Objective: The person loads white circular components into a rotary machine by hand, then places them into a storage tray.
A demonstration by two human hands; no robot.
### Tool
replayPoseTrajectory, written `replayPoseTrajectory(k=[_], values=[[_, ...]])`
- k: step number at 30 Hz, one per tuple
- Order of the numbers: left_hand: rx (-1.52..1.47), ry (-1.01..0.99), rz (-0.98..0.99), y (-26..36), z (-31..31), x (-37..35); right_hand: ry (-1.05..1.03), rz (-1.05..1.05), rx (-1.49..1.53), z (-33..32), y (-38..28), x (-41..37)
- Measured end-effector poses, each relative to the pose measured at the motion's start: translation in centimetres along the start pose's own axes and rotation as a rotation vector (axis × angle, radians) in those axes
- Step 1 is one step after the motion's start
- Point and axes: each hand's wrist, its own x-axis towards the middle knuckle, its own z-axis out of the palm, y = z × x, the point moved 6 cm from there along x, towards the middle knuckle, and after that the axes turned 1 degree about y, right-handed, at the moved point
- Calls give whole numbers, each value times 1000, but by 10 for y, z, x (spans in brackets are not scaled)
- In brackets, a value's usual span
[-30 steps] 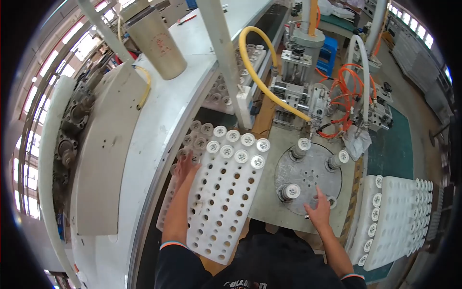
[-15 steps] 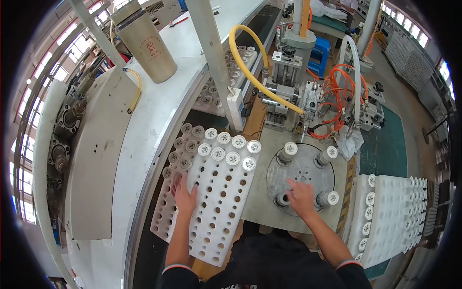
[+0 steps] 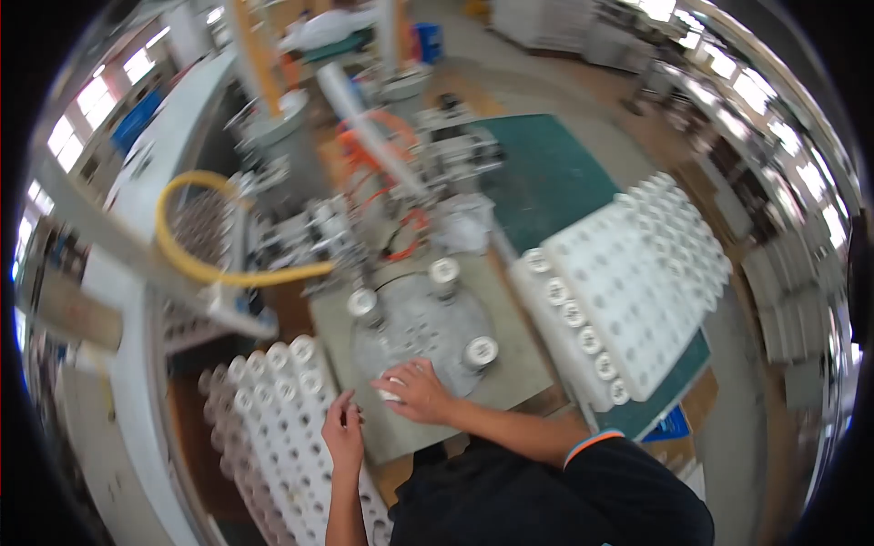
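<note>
My right hand (image 3: 417, 391) is over the near left part of the round metal turntable (image 3: 421, 318), its fingers closed round a white round part (image 3: 391, 389). Just left of it, my left hand (image 3: 343, 428) hovers above the right edge of the white perforated tray (image 3: 282, 437); its fingers are bent together, and whether they hold anything is too blurred to tell. Other round parts stand on the turntable: one at the back left (image 3: 363, 305), one at the back (image 3: 444, 271) and one at the right (image 3: 482, 351).
Beyond the turntable is a machine (image 3: 319, 232) with a yellow hose (image 3: 164, 218) and orange tubes. At the right, a white tray (image 3: 628, 291) with rows of round parts lies on a green table (image 3: 546, 173). A grey post (image 3: 109, 223) slants across the left.
The view has swung to the right and blurred. My left hand has moved from the tray's far side towards the turntable, close to my right hand. A white part now shows in my right hand.
</note>
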Motion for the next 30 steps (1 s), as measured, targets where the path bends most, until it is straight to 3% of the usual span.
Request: replayPoseTrajectory(k=[1, 3, 4, 6, 8, 10, 13, 15, 19, 21, 22, 24, 26, 28, 30], values=[[-33, -63, 44, 4, 25, 6, 33, 37, -67, -26, 7, -12], [97, -417, 154, 13, 95, 15, 224, 242, -22, -93, 30, -39], [73, -471, 199, 28, 127, 18, 259, 272, -80, -127, 39, -51], [388, -461, 511, 65, 179, 11, 470, 338, -222, -209, 57, -81], [403, -535, 521, 74, 223, 14, 597, 433, -365, -283, 93, -114], [521, -766, 565, 64, 261, 13, 723, 548, -565, -352, 134, -147], [611, -726, 471, 59, 262, 20, 628, 586, -935, -424, 207, -187], [553, -711, 576, 81, 251, 11, 441, 735, -1029, -436, 230, -188], [639, -702, 367, 86, 240, 6, 334, 727, -1102, -435, 249, -173], [602, -588, 269, 73, 236, 8, 279, 743, -1104, -432, 261, -175], [602, -586, 252, 69, 236, 7, 238, 769, -1112, -429, 266, -176], [557, -396, 188, 67, 229, 12, 205, 851, -1013, -436, 275, -177], [602, -416, 214, 74, 233, 15, 175, 926, -913, -441, 272, -176], [647, -410, 230, 70, 237, 15, 371, 799, -897, -453, 247, -154], [782, -593, 361, 48, 252, 15, 448, 655, -710, -437, 209, -115]])
